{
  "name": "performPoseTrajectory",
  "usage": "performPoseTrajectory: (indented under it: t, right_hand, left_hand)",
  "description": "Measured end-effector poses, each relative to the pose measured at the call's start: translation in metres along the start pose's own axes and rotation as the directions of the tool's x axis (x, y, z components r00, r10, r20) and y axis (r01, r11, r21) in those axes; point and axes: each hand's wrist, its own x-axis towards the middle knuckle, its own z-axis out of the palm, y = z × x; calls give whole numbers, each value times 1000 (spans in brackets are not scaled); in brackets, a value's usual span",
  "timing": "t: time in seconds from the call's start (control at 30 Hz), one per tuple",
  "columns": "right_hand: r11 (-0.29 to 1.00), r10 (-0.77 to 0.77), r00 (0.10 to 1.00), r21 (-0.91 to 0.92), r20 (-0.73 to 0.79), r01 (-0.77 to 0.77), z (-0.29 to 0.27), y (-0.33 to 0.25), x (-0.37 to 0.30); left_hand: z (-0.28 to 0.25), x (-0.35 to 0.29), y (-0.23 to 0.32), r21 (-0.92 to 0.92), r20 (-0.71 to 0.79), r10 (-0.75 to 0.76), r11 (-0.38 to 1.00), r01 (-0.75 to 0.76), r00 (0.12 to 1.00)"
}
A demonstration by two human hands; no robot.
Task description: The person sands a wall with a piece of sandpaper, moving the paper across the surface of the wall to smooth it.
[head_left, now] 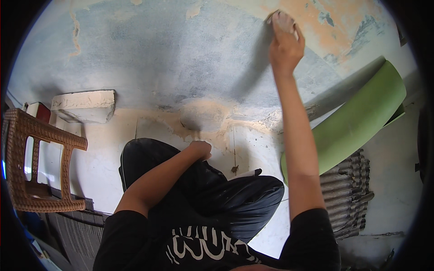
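Our right hand point(285, 45) is raised high against the wall point(172, 54), its fingers point(289, 31) curled over a small pale sanding pad point(279, 19) and pressing it flat to the plaster. The pad sits near the top of the view, just where the grey-blue skim of the wall meets a patch of bare orange-tan surface point(316, 18). Only its upper edge and a brownish corner show past our knuckles, so we cannot tell its full shape.

Our left hand point(201, 149) rests on our left knee point(149, 158), fingers folded into a loose fist that holds nothing we can see. We are crouched, with both knees in black trousers point(235, 203) drawn up below us and a black shirt with white lettering point(203, 248) at the bottom edge.

At the foot of the wall lies a whitish block point(83, 105), and the pale floor point(99, 153) beside it is dusted and stained with tan plaster. To our left stands 1 brown woven plastic stool point(40, 167), with a red and white object point(38, 110) just behind it. To our right a rolled green sheet point(361, 117) leans against the wall, its lower end resting over a stack of dark corrugated sheets point(348, 198). A grey pipe-like length point(343, 88) lies along the roll's upper side.
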Motion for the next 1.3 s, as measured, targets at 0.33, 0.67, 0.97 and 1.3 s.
performPoseTrajectory:
  t: [0.33, 0.67, 0.97, 1.3]
  right_hand:
    - [989, 0, 944, 142, 329, -50, -31, -44, -91]
    - [985, -103, 946, 166, 307, 53, -59, -34, -54]
    - [999, 12, 999, 47, 39, -14, -12, -18, 21]
    - [985, 33, 936, 146, 351, -90, -27, -73, -141]
  left_hand:
    - [8, 6, -19, 3, -38, 16, 1000, -16, 999]
    - [10, 8, -15, 8, -11, -33, 999, 33, 999]
    - [0, -2, -6, -13, -26, -34, 999, 33, 999]
    - [0, 2, -5, -3, -11, -18, 1000, 18, 1000]
